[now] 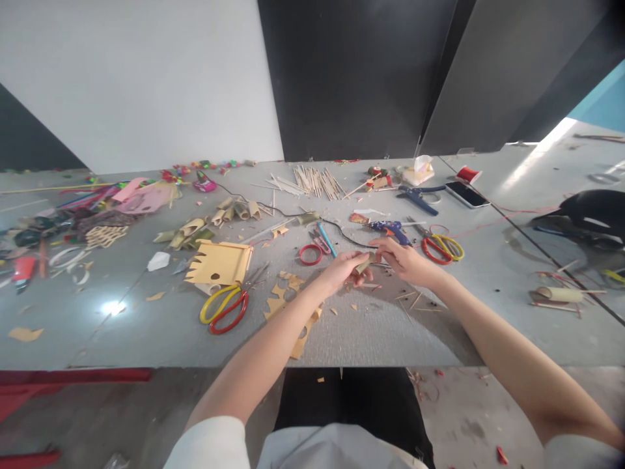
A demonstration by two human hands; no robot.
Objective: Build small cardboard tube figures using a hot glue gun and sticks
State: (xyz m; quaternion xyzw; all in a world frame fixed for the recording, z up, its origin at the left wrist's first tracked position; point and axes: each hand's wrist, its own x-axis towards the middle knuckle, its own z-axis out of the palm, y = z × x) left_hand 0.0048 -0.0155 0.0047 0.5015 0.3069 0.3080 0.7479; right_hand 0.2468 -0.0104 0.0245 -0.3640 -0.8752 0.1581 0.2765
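My left hand (344, 268) is closed around a short piece of bamboo tube (364, 266) just above the table. At the tube's right end, the bent fingers of my right hand (399, 259) are pressed together against it; whatever else they pinch is too small to make out. Behind my right hand lies a blue glue gun (393, 230) with an orange trigger. A roll of red tape (311, 255) and a light blue stick (327, 240) are beyond my left hand. Scissors with red and yellow handles (443, 249) rest to the right of my hands.
On the grey table (390, 339) are cut card scraps (293, 306), more scissors (225, 309), a notched yellow card piece (218, 262), bamboo pieces (241, 210) and thin wooden sticks (318, 182). Pliers (422, 197), a phone (467, 194) and red thread (467, 174) lie back right.
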